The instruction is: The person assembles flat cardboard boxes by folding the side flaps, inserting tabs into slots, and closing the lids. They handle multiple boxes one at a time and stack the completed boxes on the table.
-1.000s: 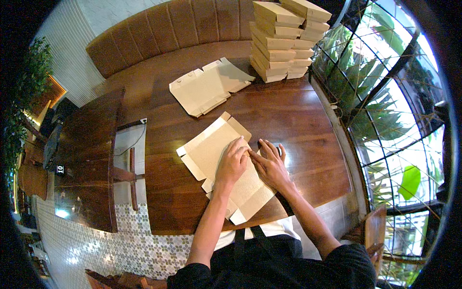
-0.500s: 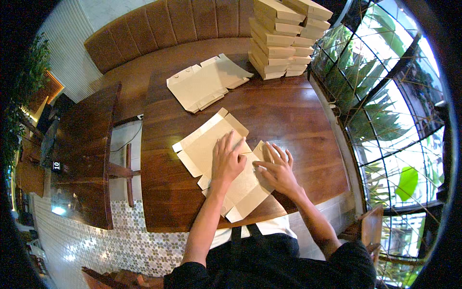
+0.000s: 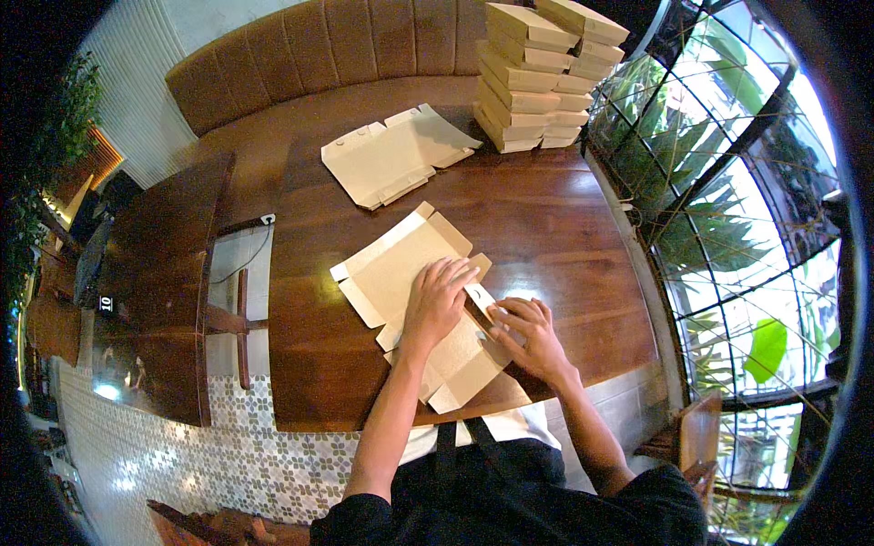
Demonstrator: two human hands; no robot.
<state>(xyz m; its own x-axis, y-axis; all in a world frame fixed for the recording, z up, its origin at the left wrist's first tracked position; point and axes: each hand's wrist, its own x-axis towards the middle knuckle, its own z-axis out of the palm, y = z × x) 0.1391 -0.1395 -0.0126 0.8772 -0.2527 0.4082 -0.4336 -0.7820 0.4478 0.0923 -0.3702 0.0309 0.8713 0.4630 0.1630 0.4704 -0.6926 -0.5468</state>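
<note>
A partly folded cardboard box blank point(image 3: 390, 275) lies slantwise near the front of the wooden table, its side flaps partly raised. Across its right-hand middle, my left hand point(image 3: 437, 298) has its fingers bent together over the far end of a narrow side flap point(image 3: 480, 295). The fingers of my right hand point(image 3: 531, 338) are closed around the nearer end of that same flap, which stands up on edge between the hands. My left thumb is mostly hidden.
A second flat box blank point(image 3: 391, 160) lies farther back on the table point(image 3: 583, 246). Tall stacks of folded boxes point(image 3: 533, 82) stand at the back right, beside a gridded window. A brown padded bench point(image 3: 319, 45) runs behind; another table point(image 3: 159, 300) is to the left.
My right hand has moved slightly nearer and its fingers have closed on the side flap, which has tilted upright. My left hand's fingers have drawn together and shifted right onto the flap.
</note>
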